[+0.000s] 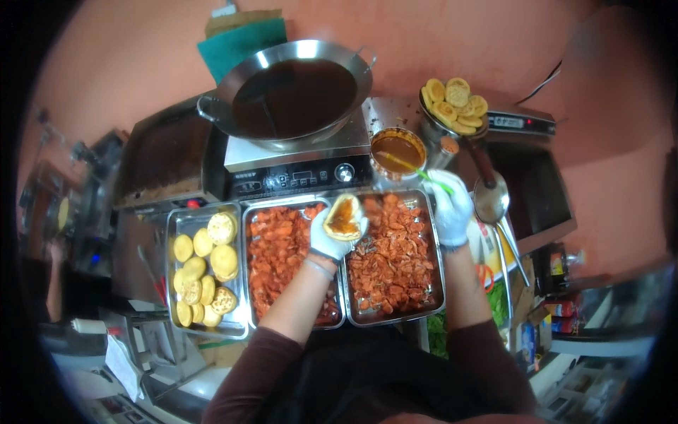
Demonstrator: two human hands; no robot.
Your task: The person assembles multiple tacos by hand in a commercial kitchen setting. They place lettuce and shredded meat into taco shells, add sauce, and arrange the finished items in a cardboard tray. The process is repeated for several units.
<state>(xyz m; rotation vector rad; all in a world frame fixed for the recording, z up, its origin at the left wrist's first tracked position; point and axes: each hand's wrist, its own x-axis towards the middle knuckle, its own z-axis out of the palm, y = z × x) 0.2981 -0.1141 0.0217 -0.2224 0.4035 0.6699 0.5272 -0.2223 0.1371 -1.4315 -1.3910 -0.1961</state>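
Note:
My gloved left hand point(330, 239) holds an opened round flatbread point(345, 215), its inner face smeared with brown-red sauce. It hovers over the place where two metal trays of chopped reddish meat meet, the left meat tray point(342, 311) and the right meat tray point(441, 297). In my gloved right hand point(452, 212), closed fingers grip a slim brush point(426, 174) by its green handle. The brush's far end reaches into a steel pot point(388, 174) of dark sauce beyond the right meat tray. Sauce hides or blurs its tip.
Pale round flatbreads lie in a tray point(241, 311) at left. Behind stands a wide wok point(226, 113) of dark liquid on an induction cooker point(296, 177). More flatbreads point(458, 99) fill a bowl at back right. A ladle point(492, 201) rests at right. Another person's arm point(54, 283) shows far left.

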